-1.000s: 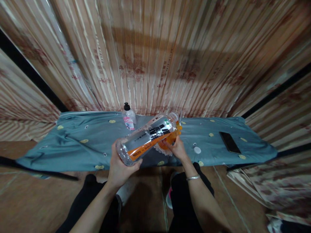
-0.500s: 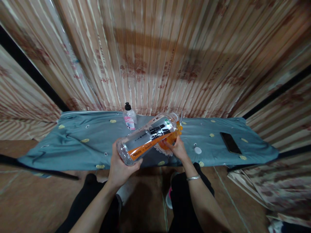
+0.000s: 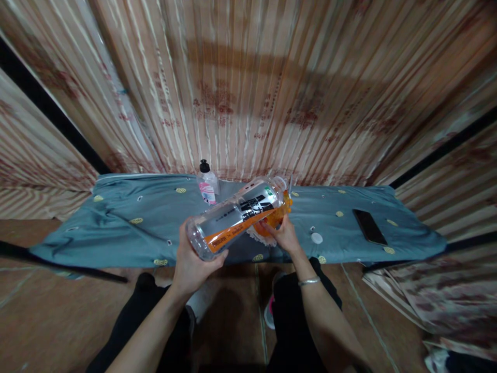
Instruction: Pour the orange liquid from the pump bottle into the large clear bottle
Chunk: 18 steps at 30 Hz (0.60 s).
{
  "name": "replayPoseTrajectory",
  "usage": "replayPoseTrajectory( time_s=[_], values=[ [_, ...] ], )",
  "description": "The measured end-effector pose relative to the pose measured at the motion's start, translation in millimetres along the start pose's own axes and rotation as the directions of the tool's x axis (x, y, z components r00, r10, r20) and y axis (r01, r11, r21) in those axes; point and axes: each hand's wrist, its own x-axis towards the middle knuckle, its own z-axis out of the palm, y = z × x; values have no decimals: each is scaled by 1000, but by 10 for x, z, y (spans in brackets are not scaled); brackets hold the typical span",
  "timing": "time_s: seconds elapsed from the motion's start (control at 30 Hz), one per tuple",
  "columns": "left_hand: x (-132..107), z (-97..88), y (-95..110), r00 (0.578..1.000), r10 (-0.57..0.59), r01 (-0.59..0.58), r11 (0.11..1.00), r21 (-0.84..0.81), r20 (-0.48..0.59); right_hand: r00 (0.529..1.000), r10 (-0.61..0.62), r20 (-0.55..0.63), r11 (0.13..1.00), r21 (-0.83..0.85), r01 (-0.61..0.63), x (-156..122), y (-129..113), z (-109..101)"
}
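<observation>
A large clear plastic bottle with a silver, black and orange label lies tilted in my left hand, its base toward me. My left fingers wrap round the base. The neck slants up to the right, over an orange see-through container whose kind I cannot make out. Gripping that container's near side is my right hand. The bottle hides much of it. Below it, a pale frilly edge shows. A round white cap rests on the cloth to the right of my right hand.
A small clear bottle with a black top and pink label stands behind on the blue patterned cloth. To the right lies a black phone. Striped curtains hang behind, with dark metal bars at the sides.
The camera view has shifted slightly. Both hands keep their hold on the bottle and the orange container, with almost no visible movement.
</observation>
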Motion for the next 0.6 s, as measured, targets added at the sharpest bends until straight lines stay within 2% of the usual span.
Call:
replayPoseTrajectory(
  time_s=[0.6],
  values=[
    [-14, 1, -33, 1000, 4, -4, 1000, -5, -1, 999, 12, 32, 1000, 8, -12, -1, -28, -23]
  ],
)
